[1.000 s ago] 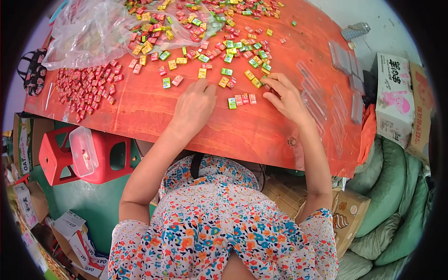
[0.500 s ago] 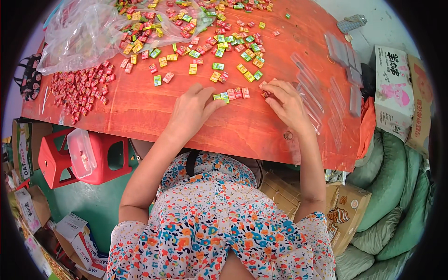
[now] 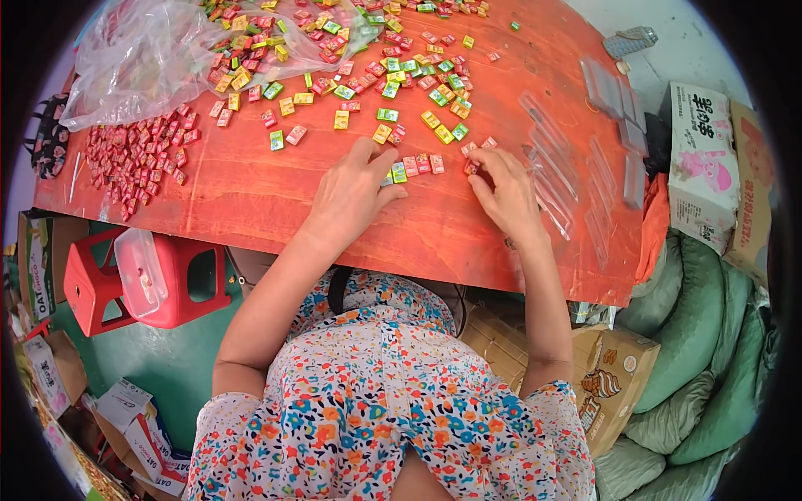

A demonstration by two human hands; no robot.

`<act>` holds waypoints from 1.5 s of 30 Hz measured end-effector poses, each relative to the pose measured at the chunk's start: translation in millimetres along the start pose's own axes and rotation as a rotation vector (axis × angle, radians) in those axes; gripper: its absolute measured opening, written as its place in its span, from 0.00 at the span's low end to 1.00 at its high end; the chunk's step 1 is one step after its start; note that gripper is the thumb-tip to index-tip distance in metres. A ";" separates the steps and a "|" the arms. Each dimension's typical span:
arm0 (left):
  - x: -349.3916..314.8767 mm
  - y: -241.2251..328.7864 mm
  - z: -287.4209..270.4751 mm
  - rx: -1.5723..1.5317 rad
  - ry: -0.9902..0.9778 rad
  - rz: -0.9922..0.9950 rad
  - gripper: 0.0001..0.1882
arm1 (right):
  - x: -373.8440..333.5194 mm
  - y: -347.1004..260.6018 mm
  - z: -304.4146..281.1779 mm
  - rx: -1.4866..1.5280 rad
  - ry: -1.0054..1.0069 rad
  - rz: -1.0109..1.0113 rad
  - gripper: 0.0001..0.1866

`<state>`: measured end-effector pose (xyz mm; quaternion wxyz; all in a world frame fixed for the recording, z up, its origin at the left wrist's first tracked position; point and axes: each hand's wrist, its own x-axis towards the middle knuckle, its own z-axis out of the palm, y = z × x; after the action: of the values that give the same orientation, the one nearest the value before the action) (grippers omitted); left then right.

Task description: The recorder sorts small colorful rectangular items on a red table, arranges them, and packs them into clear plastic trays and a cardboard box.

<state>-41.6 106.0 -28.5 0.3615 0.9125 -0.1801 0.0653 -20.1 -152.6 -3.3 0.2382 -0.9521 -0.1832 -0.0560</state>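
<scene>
A short row of small candy-sized boxes (image 3: 423, 164), pink ones on the right and green at the left end, lies on the red table in front of me. My left hand (image 3: 355, 190) arches over the row's left end, thumb and index finger apart on either side of a green box (image 3: 387, 178), partly hidden. To the right of the row, my right hand (image 3: 506, 190) has its thumb and fingers closed on a small red box (image 3: 472, 167). Two pink boxes (image 3: 469, 149) lie by its fingertips.
Loose red, yellow and green boxes (image 3: 387, 114) spread across the far side beside a clear plastic bag (image 3: 142, 67). A heap of red boxes (image 3: 138, 163) is at left. Clear plastic sleeves (image 3: 551, 167) and a grey bottle (image 3: 631, 40) sit at right.
My left thumb and index finger have spread wider apart at the row's end. My right hand has shifted slightly left with the red box. The row appears otherwise the same.
</scene>
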 end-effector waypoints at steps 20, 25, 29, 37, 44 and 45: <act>-2.1 -2.9 -13.3 -0.064 -0.036 -0.046 0.25 | 11.9 -20.0 16.2 0.247 -0.150 -0.156 0.26; 8.2 -4.2 -16.4 -0.051 -0.118 -0.018 0.24 | 20.9 -27.0 17.2 0.192 -0.195 -0.154 0.26; 7.6 -3.9 -17.1 -0.043 -0.177 -0.014 0.21 | 19.9 -27.6 19.2 0.204 -0.246 -0.179 0.21; -9.3 -1.5 -25.1 -0.093 -0.130 -0.062 0.25 | 10.8 -25.1 11.3 0.254 -0.208 -0.146 0.26; -17.2 -8.7 -33.7 -0.087 -0.105 -0.102 0.25 | 5.1 -19.6 2.5 0.299 -0.246 -0.003 0.28; -15.8 -6.9 -32.6 -0.077 -0.110 -0.106 0.24 | 5.7 -19.9 3.8 0.274 -0.239 -0.022 0.28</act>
<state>-53.3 137.4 -13.0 0.3887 0.9084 -0.1537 -0.0110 -22.1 -132.7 3.1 0.3417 -0.9085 -0.2266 0.0803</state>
